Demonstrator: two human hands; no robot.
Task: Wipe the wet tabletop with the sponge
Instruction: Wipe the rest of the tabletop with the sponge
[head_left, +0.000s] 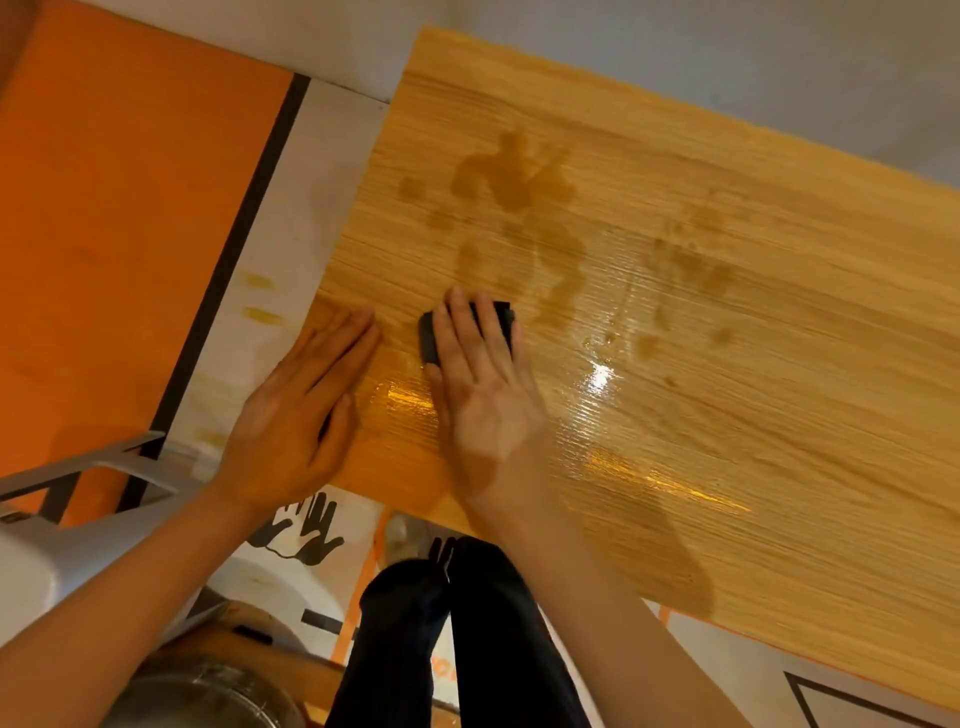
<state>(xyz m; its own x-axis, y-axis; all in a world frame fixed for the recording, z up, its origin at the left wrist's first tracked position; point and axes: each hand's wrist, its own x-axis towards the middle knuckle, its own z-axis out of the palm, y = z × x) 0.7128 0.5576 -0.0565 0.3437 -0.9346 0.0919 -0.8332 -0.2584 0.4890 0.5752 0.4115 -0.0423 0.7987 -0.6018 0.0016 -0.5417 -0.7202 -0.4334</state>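
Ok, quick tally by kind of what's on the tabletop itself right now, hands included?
Hands: 2, left hand flat on the tabletop, right hand pressing the sponge
Sponges: 1, dark sponge
Total: 3

floor, left (119, 218): orange, bordered by a black strip (228, 260) and then a white band (306, 208) with yellowish smudges.
wall, top (727, 62): pale grey, plain.
white frame, lower left (78, 519): glossy, angled struts, partly out of view.
hand-shaped prints (306, 530): black, on white floor just below the near table edge.
dark trousers (467, 634): two legs, straight down at bottom centre.
metal bowl (202, 696): shiny, at bottom left, cut off by the edge, beside a wooden surface (270, 654).
black outline, bottom right (852, 701): angular lines on white floor.
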